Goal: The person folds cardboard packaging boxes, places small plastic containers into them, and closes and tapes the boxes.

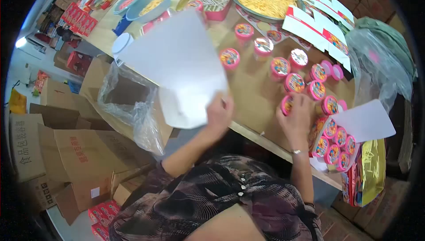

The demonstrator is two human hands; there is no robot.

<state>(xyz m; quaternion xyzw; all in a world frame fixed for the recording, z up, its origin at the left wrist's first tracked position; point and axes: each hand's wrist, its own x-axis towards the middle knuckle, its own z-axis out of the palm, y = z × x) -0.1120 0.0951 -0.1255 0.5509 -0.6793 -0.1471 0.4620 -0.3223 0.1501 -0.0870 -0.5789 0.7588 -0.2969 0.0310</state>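
Observation:
A large white carton (181,59), opened out and slightly blurred, is held at its lower right edge by my left hand (220,110), whose fingers are curled round it. Near the table's front edge my right hand (295,119) has its fingers on a small pink-lidded jar (287,105). Several more pink-lidded jars (294,82) stand beyond it. To the right of my right hand, a box with a raised white flap (365,126) holds several jars (332,154) in rows.
A metal bowl of yellow sticks (267,0) and a tub of white sticks (212,3) stand at the back. Flat white-and-red cartons (316,33) and plastic bags (380,64) lie at the right. Cardboard boxes (88,161) are at the lower left.

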